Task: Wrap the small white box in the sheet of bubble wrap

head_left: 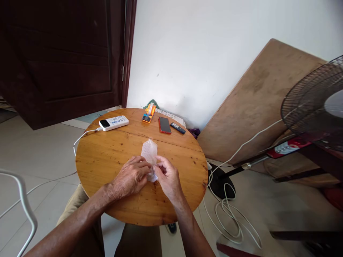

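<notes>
Both forearms slant inward across the near edge of the desk (107, 157). The left hand (135, 174) lies palm down with bent fingers against the bubble wrap (149, 149); its fingertips are hidden, so I cannot tell whether it grips. The right hand (167, 175), turned inward, pinches the wrap's right side between thumb and fingers. The wrap sits between both hands, its far end reaching beyond them.

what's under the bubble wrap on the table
Below the bubble wrap is the wooden table. The left hand and right hand cover part of the wrap, so I cannot tell whether anything else lies under that part or inside it.
</notes>
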